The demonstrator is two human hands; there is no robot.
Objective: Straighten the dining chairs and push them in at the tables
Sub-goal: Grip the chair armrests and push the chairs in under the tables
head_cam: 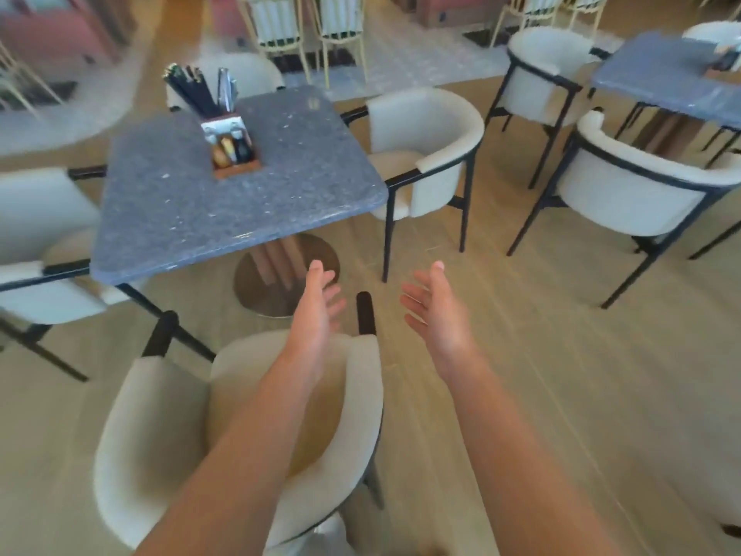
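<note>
Two bare forearms reach forward and down from the bottom of the view, roughly parallel, with both hands held out in the air and gripping nothing. The left hand [316, 302] has its fingers straight and loosely spread, thumb uppermost, palm turned inward toward the other hand; it hangs above the near chair [160, 443], over that chair's front edge and just beside its black right arm tip [365, 313]. The right hand [435, 302] mirrors it, fingers relaxed and apart, palm facing inward, over bare wood floor [541, 375] to the right of the near chair. Neither hand touches anything.

The near chair, a cream tub chair on a black frame, stands well out from the grey speckled tabletop [224, 194], its open front pointing toward the table's round metal base [280, 274]. A second cream chair [425, 154] sits at the table's right side, its seat partly under the top edge. A third [36, 250] is at the left side, blurred. On the tabletop stands a wooden caddy [232, 146] holding bottles and dark upright items. Further right, two more cream chairs [637, 182] [545, 74] stand at another grey tabletop [661, 82].
</note>
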